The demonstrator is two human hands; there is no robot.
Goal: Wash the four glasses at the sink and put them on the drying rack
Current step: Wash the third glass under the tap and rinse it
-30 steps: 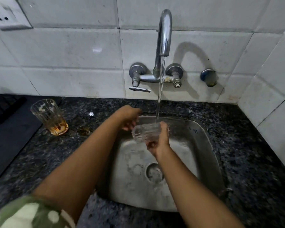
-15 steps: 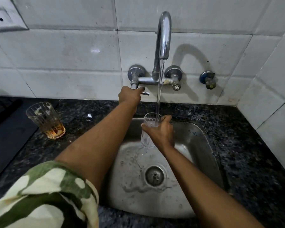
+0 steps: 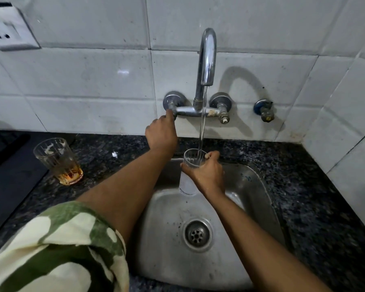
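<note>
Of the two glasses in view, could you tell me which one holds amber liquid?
The glass on the counter, left of the sink; the glass under the tap holds only clear water.

The sink (image 3: pixel 259 199) is brushed stainless steel, dull and water-spotted, while the tap (image 3: pixel 207 60) is chrome, shiny up the spout but scuffed and a bit crusty at the base. The counter (image 3: pixel 316 182) is polished speckled dark granite, and the wall tiles (image 3: pixel 82 74) are glossy white ceramic with grubby marks. Both the glass (image 3: pixel 189 175) under the water and the ribbed second glass (image 3: pixel 58 161) are clear and smooth, and the sleeve (image 3: pixel 51 249) is soft matt camo cloth.
</note>
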